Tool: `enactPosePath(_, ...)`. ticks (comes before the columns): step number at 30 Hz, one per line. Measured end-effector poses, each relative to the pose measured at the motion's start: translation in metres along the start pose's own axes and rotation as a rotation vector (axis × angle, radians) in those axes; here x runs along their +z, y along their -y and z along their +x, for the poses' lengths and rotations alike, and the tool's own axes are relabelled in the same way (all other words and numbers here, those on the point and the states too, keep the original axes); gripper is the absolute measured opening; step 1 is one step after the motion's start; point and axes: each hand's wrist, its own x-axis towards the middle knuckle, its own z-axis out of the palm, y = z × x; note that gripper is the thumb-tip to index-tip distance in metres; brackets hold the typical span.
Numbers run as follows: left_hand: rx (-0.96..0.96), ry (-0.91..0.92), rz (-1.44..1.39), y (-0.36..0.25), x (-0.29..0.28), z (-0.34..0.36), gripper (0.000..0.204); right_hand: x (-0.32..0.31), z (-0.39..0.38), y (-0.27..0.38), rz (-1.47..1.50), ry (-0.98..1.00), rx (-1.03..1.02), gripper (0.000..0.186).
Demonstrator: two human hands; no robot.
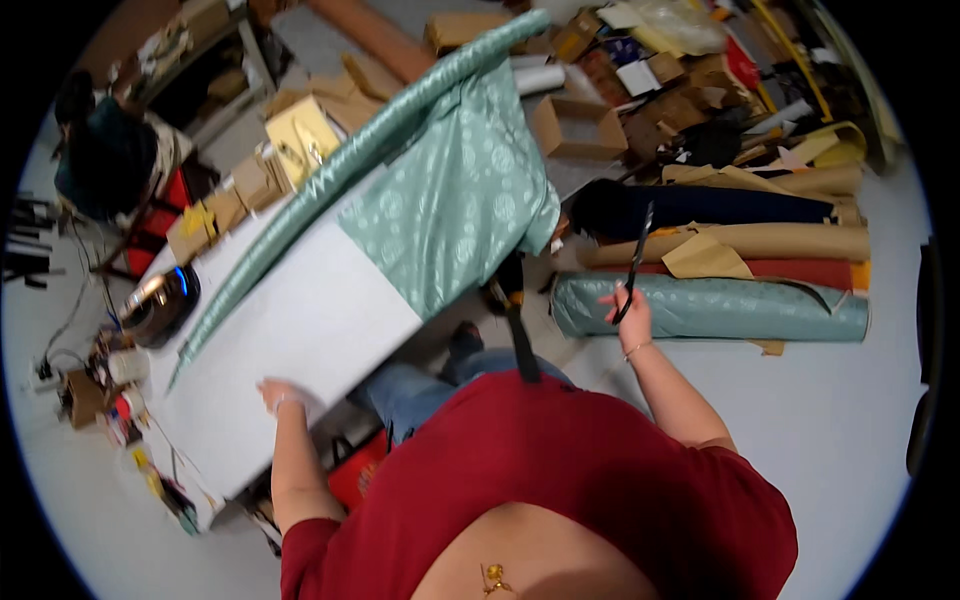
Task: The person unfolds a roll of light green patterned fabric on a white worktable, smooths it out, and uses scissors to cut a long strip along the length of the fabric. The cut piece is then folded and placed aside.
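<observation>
In my right hand (632, 318) is a pair of dark scissors (641, 248), raised off to the right of the table with the blades pointing up and away from me. My left hand (284, 394) rests on the white tabletop (330, 330) near its front edge; its fingers are too blurred to read. Pale green patterned fabric (445, 190) covers the far right part of the table and hangs over that end. A long narrow roll of the same green fabric (330, 185) lies along the table's far side.
Fabric rolls lie on the floor at the right, the nearest a green one (700, 307). An open cardboard box (580, 128) and piled boxes stand beyond. A dark rounded appliance (160, 305) sits at the table's left. Another person (105, 160) is at the far left.
</observation>
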Motion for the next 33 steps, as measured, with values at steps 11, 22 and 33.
enactPosePath(11, 0.249, 0.111, -0.105, -0.142, -0.016, -0.123, 0.089, -0.018, 0.102, 0.010, 0.082, -0.042, 0.034, 0.040)
enactPosePath(22, 0.169, 0.254, -0.207, -0.168, -0.024, -0.094, 0.084, -0.050, 0.084, 0.017, 0.151, -0.128, 0.047, 0.037)
enactPosePath(33, -0.272, 0.142, -0.458, -0.246, -0.008, -0.126, 0.079, -0.127, 0.263, 0.009, 0.010, 0.124, -0.031, 0.029)
